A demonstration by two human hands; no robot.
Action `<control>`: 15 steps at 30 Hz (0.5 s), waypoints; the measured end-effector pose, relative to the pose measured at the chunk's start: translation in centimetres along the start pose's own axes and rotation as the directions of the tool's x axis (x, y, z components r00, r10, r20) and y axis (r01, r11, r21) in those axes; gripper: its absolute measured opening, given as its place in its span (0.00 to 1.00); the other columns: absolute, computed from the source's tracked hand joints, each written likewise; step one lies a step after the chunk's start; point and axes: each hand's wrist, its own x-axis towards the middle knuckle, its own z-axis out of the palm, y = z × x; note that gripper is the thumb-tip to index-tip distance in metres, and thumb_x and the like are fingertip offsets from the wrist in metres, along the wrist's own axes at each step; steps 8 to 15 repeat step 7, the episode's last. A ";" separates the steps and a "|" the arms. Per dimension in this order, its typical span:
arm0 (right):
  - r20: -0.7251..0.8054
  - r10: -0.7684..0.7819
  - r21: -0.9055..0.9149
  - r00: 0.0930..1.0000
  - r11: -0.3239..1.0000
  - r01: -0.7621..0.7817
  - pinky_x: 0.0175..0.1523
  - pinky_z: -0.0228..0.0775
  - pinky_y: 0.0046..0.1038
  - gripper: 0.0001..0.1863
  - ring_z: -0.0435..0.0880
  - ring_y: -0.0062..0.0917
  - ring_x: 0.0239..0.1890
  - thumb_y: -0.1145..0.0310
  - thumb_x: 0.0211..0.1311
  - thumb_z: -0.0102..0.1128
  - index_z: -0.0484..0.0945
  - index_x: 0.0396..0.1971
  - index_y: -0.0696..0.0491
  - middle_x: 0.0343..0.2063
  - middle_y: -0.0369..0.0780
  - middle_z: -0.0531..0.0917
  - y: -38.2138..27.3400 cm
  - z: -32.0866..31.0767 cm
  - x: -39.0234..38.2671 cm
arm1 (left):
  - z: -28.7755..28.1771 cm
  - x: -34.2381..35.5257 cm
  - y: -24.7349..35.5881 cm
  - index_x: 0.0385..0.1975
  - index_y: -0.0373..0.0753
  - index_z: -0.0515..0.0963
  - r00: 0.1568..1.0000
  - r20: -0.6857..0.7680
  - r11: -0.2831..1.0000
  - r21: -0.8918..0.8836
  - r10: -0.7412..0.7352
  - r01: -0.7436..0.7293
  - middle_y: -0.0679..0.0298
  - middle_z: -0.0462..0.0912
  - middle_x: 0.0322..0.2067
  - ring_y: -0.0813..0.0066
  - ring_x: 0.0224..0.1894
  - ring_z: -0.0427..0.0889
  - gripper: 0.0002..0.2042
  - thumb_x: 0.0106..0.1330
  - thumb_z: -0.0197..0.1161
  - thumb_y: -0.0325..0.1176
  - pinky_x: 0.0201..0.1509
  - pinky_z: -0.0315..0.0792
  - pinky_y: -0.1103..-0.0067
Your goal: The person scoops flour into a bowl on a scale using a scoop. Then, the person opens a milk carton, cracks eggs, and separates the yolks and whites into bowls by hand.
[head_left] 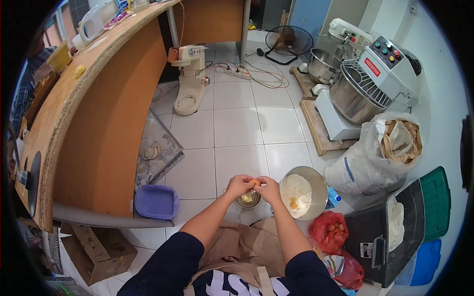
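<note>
A brown egg (256,182) is pinched between my left hand (239,185) and my right hand (269,189), the fingers of both closed around it. Whether its shell is split cannot be made out. Just below the hands, a small metal bowl (257,202) on the floor holds something pale and shiny. To its right stands a large steel mixing bowl (321,193) with white flour (296,186) and a little orange-yellow egg yolk (293,203) on top. Several brown eggs (336,229) lie in an open red plastic bag (316,232) near my right forearm.
A dough mixer (353,93) and a flour sack (355,170) stand at right, beyond a dark bin (363,229) with flour. A purple basket (157,215) and a cardboard box (118,259) sit left, by the wooden counter (106,123). A mixer stand (190,84) and cables (271,79) lie ahead.
</note>
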 end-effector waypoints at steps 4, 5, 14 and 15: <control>0.037 0.049 0.032 0.998 0.998 -0.050 0.42 0.74 0.26 0.19 0.84 0.28 0.36 0.67 0.43 0.65 0.80 0.39 0.55 0.33 0.43 0.84 0.8 0.1 0.1 | 0.1 0.4 -0.8 0.39 0.31 0.78 0.999 0.021 0.999 -0.006 -0.035 0.035 0.65 0.81 0.27 0.83 0.25 0.77 0.12 0.58 0.60 0.31 0.29 0.73 0.85; 0.032 0.050 0.031 0.998 0.998 -0.051 0.42 0.74 0.26 0.19 0.84 0.28 0.36 0.67 0.43 0.65 0.80 0.39 0.55 0.33 0.43 0.84 1.2 0.0 0.2 | 0.2 0.4 -0.7 0.39 0.31 0.78 0.998 0.026 0.999 0.000 -0.050 0.050 0.65 0.81 0.27 0.83 0.26 0.77 0.12 0.58 0.61 0.31 0.30 0.73 0.85; 0.036 0.011 0.005 0.999 1.000 -0.011 0.41 0.75 0.27 0.19 0.84 0.28 0.34 0.66 0.43 0.65 0.80 0.39 0.54 0.34 0.43 0.84 1.6 0.1 0.4 | 0.1 0.7 -0.7 0.42 0.32 0.77 0.997 0.055 0.998 0.007 -0.057 0.056 0.64 0.81 0.29 0.82 0.27 0.77 0.13 0.58 0.60 0.30 0.31 0.74 0.85; 0.036 0.011 0.005 0.999 1.000 -0.011 0.41 0.75 0.27 0.19 0.84 0.28 0.34 0.66 0.43 0.65 0.80 0.39 0.54 0.34 0.43 0.84 1.6 0.1 0.4 | 0.1 0.7 -0.7 0.42 0.32 0.77 0.997 0.055 0.998 0.007 -0.057 0.056 0.64 0.81 0.29 0.82 0.27 0.77 0.13 0.58 0.60 0.30 0.31 0.74 0.85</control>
